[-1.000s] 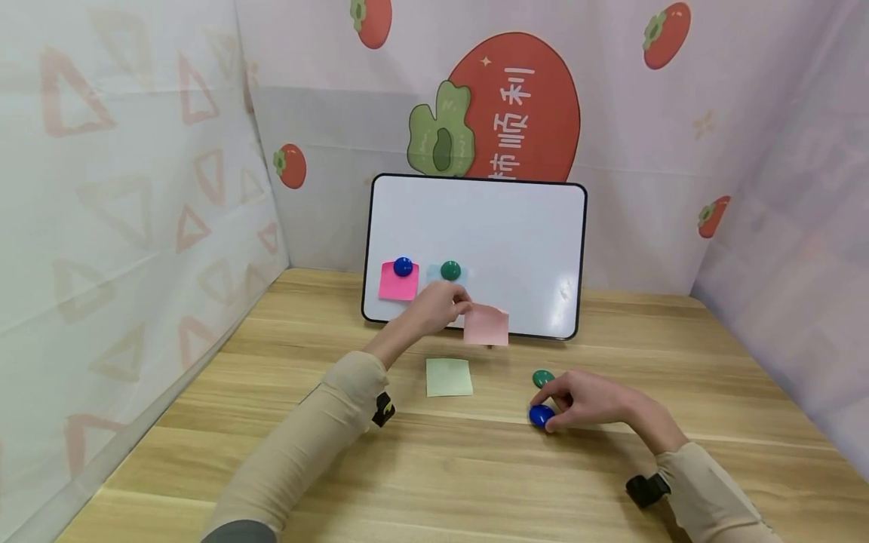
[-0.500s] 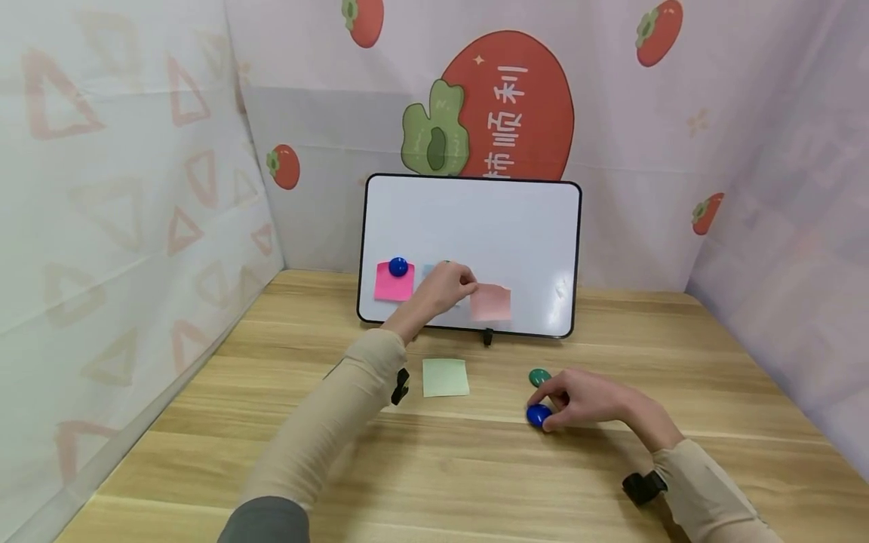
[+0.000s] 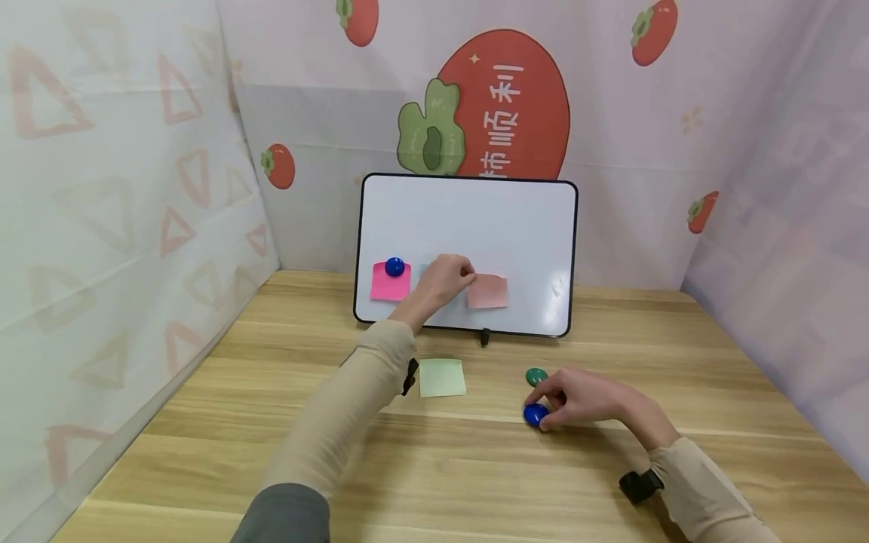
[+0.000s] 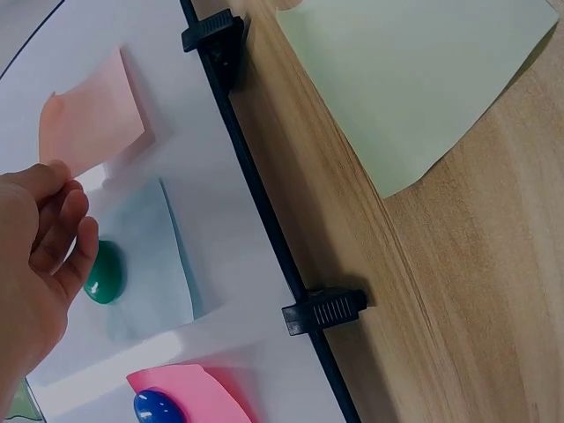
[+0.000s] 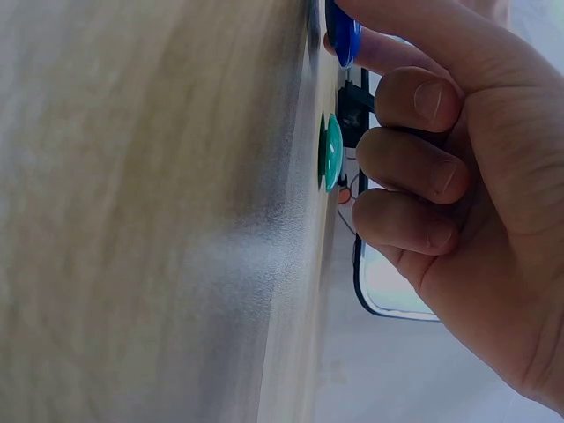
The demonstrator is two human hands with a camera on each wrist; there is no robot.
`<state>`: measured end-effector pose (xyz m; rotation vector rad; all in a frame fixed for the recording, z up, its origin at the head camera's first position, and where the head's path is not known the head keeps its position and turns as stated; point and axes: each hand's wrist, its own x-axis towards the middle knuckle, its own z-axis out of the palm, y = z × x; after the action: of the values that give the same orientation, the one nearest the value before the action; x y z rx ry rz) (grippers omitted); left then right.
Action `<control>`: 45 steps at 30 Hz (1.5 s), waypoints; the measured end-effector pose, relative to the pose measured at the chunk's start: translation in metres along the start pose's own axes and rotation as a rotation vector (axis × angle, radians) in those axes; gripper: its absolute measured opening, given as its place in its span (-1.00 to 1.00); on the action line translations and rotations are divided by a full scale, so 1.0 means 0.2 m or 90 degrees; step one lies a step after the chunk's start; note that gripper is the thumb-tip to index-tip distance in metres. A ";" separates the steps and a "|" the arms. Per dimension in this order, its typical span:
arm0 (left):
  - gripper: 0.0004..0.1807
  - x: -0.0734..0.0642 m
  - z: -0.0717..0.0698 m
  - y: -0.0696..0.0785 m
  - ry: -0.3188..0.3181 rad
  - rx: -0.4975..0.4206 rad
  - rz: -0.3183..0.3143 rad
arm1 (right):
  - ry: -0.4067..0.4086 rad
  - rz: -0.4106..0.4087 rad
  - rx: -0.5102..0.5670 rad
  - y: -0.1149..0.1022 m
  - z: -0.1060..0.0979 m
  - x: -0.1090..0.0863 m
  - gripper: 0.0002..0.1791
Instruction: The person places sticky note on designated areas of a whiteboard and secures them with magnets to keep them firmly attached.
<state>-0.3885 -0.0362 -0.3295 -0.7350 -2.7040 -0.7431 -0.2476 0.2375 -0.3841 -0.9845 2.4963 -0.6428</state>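
My left hand pinches the left upper corner of a pale pink sticky note, held against or close over the whiteboard. Beside it on the board, a light blue sticky note sits under a green round magnet, which the hand covers in the head view. Farther left a bright pink sticky note hangs under a blue magnet. On the right, my right hand pinches another blue magnet between thumb and forefinger, low over the table. A green magnet lies just behind it.
A pale green sticky note lies on the wooden table in front of the board. Black clips grip the board's lower edge. Printed curtains stand behind and along both sides.
My left hand has lifted the pale pink note up from the board's lower edge onto its face area. The right hand stays at the blue magnet. The head view has shifted slightly.
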 end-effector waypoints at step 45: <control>-0.84 0.05 0.07 0.02 0.043 0.055 -0.054 | 0.087 -0.058 -0.069 -0.02 -0.08 0.11 -0.62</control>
<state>-0.3964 -0.0223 -0.3361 -0.5680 -2.7013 -0.6538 -0.2680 0.2240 -0.3724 -1.1334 2.6424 -0.6281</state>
